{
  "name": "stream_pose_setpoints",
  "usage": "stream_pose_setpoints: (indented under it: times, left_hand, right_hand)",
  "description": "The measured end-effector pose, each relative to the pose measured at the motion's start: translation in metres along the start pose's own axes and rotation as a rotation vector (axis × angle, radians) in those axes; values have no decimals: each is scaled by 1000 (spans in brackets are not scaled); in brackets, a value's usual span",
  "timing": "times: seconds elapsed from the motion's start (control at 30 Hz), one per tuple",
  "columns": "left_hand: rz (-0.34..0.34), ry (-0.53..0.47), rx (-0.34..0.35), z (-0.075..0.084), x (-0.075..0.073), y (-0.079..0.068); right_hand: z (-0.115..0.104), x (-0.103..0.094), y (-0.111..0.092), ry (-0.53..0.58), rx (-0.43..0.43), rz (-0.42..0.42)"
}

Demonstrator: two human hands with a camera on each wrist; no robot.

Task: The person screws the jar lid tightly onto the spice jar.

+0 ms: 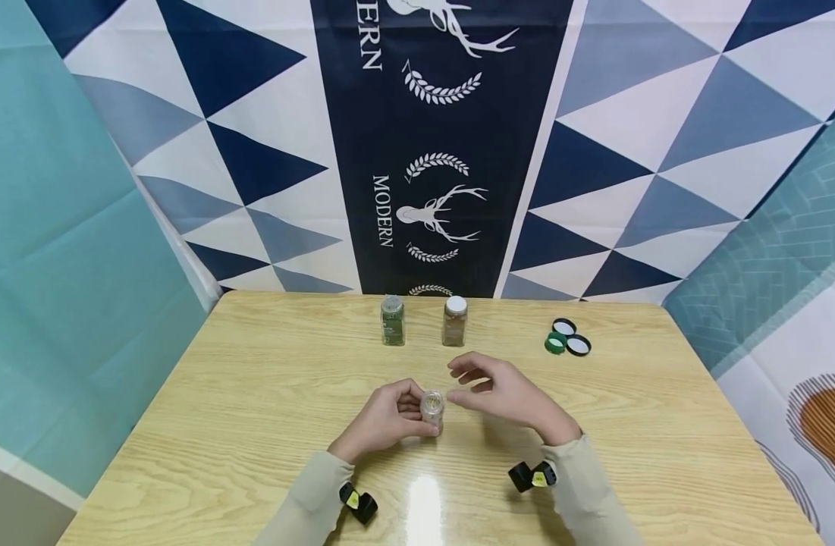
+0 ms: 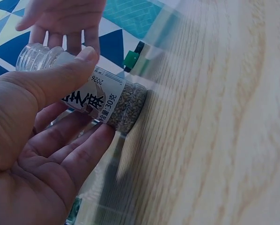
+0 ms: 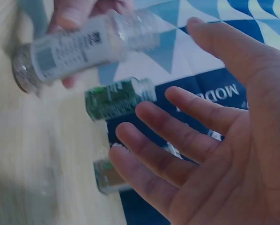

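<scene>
My left hand [image 1: 387,415] grips a clear seasoning jar [image 1: 432,408] around its side, thumb on one side and fingers on the other. Tan seeds, probably sesame, and a white printed label show on the jar [image 2: 126,105] in the left wrist view; its threaded neck has no screw cap on. The jar stands upright, its base at the tabletop. Just right of it, my right hand [image 1: 502,390] holds nothing. Its fingers [image 3: 168,154] are spread and slightly bent in the right wrist view, apart from the jar's neck.
A jar of green flakes [image 1: 393,322] and a white-topped jar of brown powder [image 1: 455,322] stand near the table's back edge. To their right lie a green cap [image 1: 556,343] and two black-rimmed caps [image 1: 579,346]. A patterned cloth [image 1: 431,152] hangs behind the wooden table [image 1: 253,379].
</scene>
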State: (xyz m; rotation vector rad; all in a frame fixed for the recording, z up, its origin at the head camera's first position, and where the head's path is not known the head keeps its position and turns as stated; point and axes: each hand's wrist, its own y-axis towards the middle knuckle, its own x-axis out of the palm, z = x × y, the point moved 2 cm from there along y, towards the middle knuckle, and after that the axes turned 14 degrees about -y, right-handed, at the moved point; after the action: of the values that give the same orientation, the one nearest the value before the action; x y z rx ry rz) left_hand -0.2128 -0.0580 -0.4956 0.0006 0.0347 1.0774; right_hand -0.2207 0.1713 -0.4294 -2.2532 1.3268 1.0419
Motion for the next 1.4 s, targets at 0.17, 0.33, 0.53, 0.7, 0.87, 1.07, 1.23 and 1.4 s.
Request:
stream_pose_setpoints:
  times: [0.17, 0.33, 0.53, 0.7, 0.87, 1.07, 1.23, 1.4]
  left_hand:
    - [-4, 6, -12, -1, -1, 0]
    - [-1, 10, -24, -1, -2, 0]
    - [4, 2, -25, 0, -4, -1]
    - [1, 1, -16, 1, -4, -1]
    - [6, -15, -10, 1, -2, 0]
    - [11, -1, -14, -1, 0, 0]
    - [12, 0, -19, -2, 0, -1]
    - [3, -11, -9, -3, 1, -1]
  right_hand:
    - [5, -14, -4, -20, 24, 99]
    - [11, -27, -7, -79, 59, 195]
    - [15, -39, -10, -91, 88, 294]
    - [16, -46, -11, -69, 107, 361]
    - [19, -51, -12, -61, 122, 406]
    - [32, -56, -19, -123, 182, 429]
    - [47, -61, -18, -282, 208, 414]
    - [61, -71, -18, -369, 205, 418]
